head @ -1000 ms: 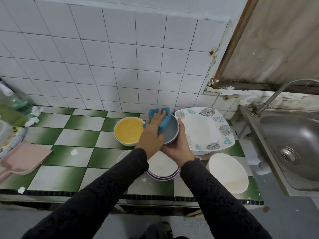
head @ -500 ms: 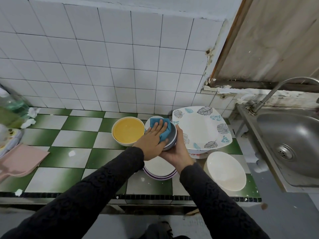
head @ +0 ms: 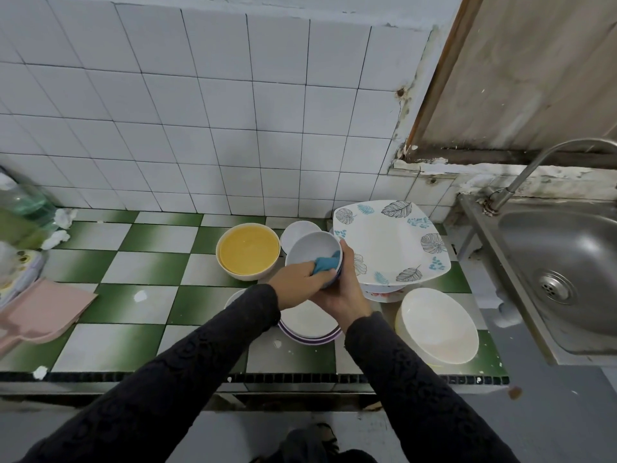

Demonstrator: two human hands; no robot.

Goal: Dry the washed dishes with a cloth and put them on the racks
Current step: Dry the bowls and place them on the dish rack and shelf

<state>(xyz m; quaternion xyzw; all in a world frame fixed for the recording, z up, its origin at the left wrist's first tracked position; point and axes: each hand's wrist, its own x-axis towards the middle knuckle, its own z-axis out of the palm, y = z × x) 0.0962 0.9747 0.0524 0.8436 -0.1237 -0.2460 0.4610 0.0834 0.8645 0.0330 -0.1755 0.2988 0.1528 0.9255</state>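
Station: tiled counter (head: 150, 297), green and white checks, against a white tiled wall (head: 200, 111).

Task item: the grey bowl (head: 310, 248) is held above the counter, tilted toward the person, over a stack of plates (head: 310, 325) with a purple rim. The right hand (head: 344, 294) grips the bowl from below and from the right, thumb over the rim. The left hand (head: 300, 279) pinches a blue cloth (head: 325, 265) and presses it inside the bowl at its near wall.

Surroundings:
- A yellow bowl (head: 248, 250) stands just left of the grey bowl.
- A small white dish (head: 297, 230) lies directly behind it, partly hidden.
- A square plate with leaf print (head: 389, 243) sits just right of it, raised on other dishes (head: 384, 294); its near corner is close to the right thumb.
- A white bowl (head: 437, 325) stands near the front edge, right of the right forearm.
- The steel sink (head: 567, 262) and tap (head: 531, 168) are at far right.
- A pink dustpan (head: 43, 310) and a green bottle (head: 25, 212) lie at far left, well apart from the hands.

The forearms cover much of the plate stack.
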